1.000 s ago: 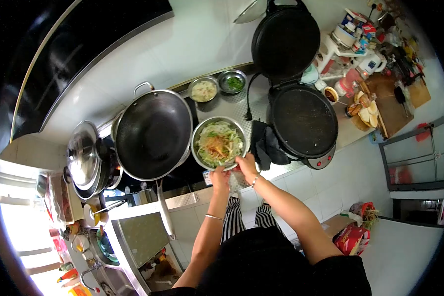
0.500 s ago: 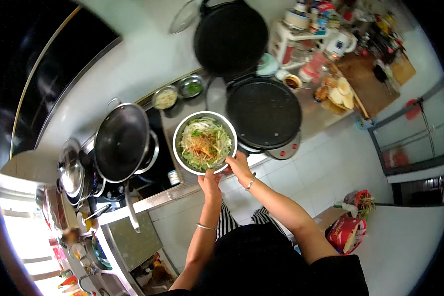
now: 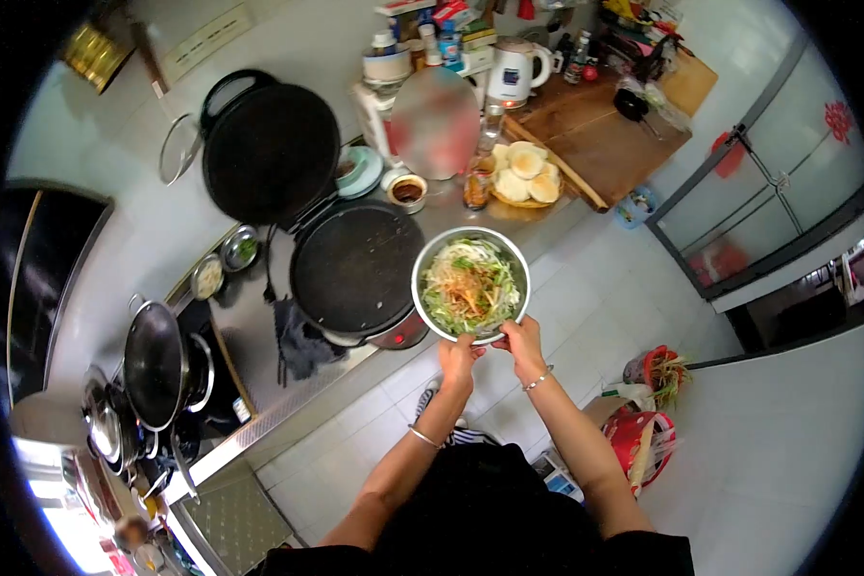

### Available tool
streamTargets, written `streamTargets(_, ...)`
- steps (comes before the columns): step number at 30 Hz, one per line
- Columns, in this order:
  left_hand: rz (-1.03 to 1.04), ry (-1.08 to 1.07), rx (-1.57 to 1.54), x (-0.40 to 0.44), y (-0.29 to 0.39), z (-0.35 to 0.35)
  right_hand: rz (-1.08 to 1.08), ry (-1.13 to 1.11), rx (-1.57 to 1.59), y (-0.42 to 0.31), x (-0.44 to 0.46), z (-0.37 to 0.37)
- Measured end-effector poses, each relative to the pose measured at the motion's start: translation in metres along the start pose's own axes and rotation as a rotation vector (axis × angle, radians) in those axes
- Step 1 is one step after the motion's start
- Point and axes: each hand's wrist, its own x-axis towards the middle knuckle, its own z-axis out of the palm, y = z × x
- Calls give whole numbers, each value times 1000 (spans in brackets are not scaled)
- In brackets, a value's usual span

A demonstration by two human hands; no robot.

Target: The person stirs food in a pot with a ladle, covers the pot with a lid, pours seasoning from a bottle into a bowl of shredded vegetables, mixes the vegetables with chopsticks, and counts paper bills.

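A round metal bowl (image 3: 521, 296) is held up in front of me, filled with shredded vegetables (image 3: 468, 286) and an orange-brown topping. My left hand (image 3: 460, 355) grips its near rim, the thumb on the edge. Beside it, my right hand (image 3: 521, 346) holds the same rim slightly to the right. Just left of the bowl lies the open black electric griddle (image 3: 355, 264), its lid (image 3: 271, 152) tipped back against the wall. Fingers under the bowl are partly hidden.
A wok (image 3: 156, 365) and a lidded pot (image 3: 104, 422) are on the stove at left. Two small bowls stand behind the griddle. Along the counter are a sauce cup (image 3: 407, 191), flat breads (image 3: 526, 170), a white kettle (image 3: 516, 72) and a wooden board (image 3: 595, 125). Bags lie on the floor at right.
The view has swung toward the right end of the counter. The bowl, held in both hands, has moved from the stove side past the griddle to its right side.
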Motion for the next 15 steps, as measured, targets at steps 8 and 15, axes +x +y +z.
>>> streamTargets(8, -86, -134, 92, 96, -61, 121, -24, 178, 71, -38, 106, -100)
streamTargets(15, -113, -161, 120, 159, -75, 220, -29, 230, 150, -91, 188, -155)
